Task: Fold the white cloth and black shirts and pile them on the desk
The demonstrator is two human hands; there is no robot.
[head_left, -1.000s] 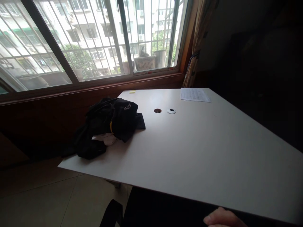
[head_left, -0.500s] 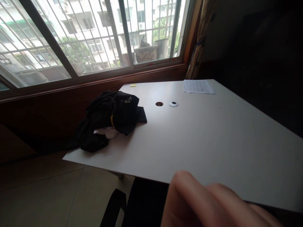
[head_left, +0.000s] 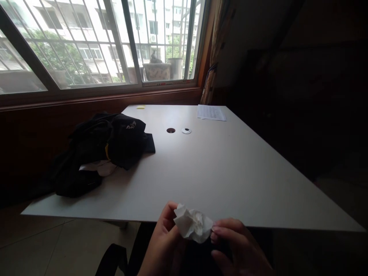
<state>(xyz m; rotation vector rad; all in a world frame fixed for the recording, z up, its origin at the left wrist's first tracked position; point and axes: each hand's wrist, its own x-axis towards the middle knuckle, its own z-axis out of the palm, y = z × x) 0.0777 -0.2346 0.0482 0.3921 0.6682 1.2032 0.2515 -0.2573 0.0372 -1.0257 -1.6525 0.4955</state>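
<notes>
A crumpled white tissue (head_left: 193, 224) is held up between my two hands, just over the near edge of the white table (head_left: 218, 168). My left hand (head_left: 165, 239) is closed around its left side, with the thumb in front and part of the fingers hidden behind the tissue. At the tissue's right corner, my right hand (head_left: 235, 241) pinches the edge between fingertips. Its thumb hangs lower, a little apart from the tissue.
A heap of black clothing (head_left: 115, 142) lies on the table's left side. Farther back are a cable hole (head_left: 170, 130), its round white cover (head_left: 186, 131), papers (head_left: 212, 112) and yellow notes (head_left: 140, 107). Below the near edge stands a black chair (head_left: 113, 257). A barred window is behind.
Both hands and the tissue have come into view at bottom centre; before, only one blurred hand showed at lower right. The view has shifted, so the table and clothing sit farther left.
</notes>
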